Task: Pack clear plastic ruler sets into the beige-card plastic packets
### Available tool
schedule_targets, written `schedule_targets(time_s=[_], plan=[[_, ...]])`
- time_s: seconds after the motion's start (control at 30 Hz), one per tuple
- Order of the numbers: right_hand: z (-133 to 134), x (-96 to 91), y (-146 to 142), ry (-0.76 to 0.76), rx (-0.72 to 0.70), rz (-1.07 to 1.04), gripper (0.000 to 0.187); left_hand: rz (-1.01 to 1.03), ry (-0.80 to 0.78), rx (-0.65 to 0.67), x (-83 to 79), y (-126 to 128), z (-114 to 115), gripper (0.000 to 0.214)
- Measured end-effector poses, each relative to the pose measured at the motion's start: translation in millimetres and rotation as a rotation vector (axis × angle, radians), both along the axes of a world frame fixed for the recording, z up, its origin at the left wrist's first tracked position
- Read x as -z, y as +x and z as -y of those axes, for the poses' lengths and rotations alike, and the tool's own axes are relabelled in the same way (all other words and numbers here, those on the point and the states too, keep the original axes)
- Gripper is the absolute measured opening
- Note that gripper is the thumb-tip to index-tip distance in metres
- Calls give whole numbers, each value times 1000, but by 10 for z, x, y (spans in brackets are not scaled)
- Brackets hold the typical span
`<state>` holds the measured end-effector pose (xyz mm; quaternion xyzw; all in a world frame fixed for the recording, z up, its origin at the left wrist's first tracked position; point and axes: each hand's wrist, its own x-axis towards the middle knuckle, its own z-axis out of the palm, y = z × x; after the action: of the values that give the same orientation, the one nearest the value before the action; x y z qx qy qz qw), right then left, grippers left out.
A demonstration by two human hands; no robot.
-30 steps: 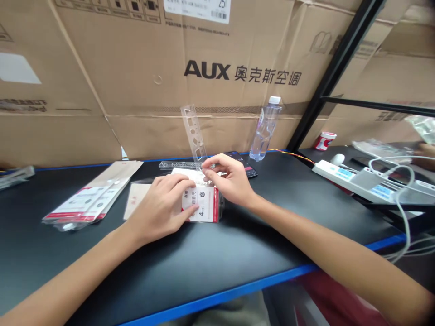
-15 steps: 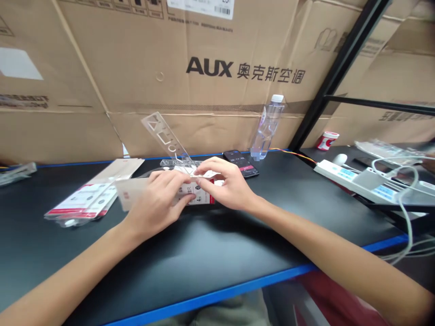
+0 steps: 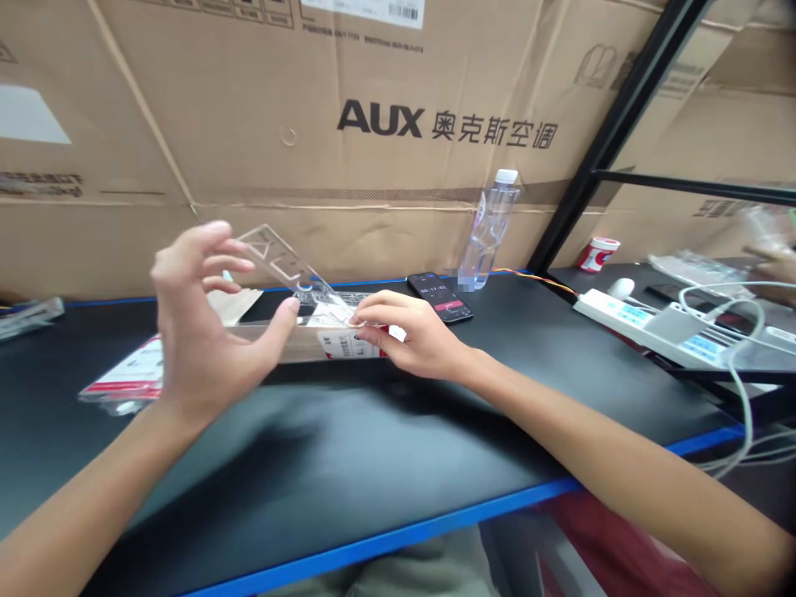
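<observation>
My left hand [image 3: 197, 319] is raised and blurred, with its fingers spread and nothing in them. Its thumb tip is near a clear plastic sleeve [image 3: 274, 342] with a white and red printed card [image 3: 345, 344]. My right hand [image 3: 414, 330] grips the sleeve's right end, and its fingers partly hide the card. A transparent stencil ruler [image 3: 277, 259] slants up and left from the sleeve. Its lower end is behind the sleeve, and I cannot tell whether it lies inside.
A stack of packaged rulers [image 3: 128, 385] lies left on the black desk [image 3: 348, 431]. Beyond stand a phone [image 3: 439, 298], a water bottle [image 3: 491, 232] and cardboard boxes [image 3: 385, 124]. At right are a power strip [image 3: 640, 323], a red-and-white cup [image 3: 597, 254] and another person's hand [image 3: 771, 265].
My left hand has let go of the package, opened and lifted away to the left. The stencil ruler now leans further left, and the sleeve lies stretched out longer to the left.
</observation>
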<state>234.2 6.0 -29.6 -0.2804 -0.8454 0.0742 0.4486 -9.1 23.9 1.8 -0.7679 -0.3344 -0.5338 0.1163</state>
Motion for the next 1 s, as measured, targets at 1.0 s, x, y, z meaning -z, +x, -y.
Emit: schedule_targets(time_s=[1.0], plan=[[-78, 40, 54, -55, 122, -68, 16, -52, 54, -243, -55, -129, -76, 15]])
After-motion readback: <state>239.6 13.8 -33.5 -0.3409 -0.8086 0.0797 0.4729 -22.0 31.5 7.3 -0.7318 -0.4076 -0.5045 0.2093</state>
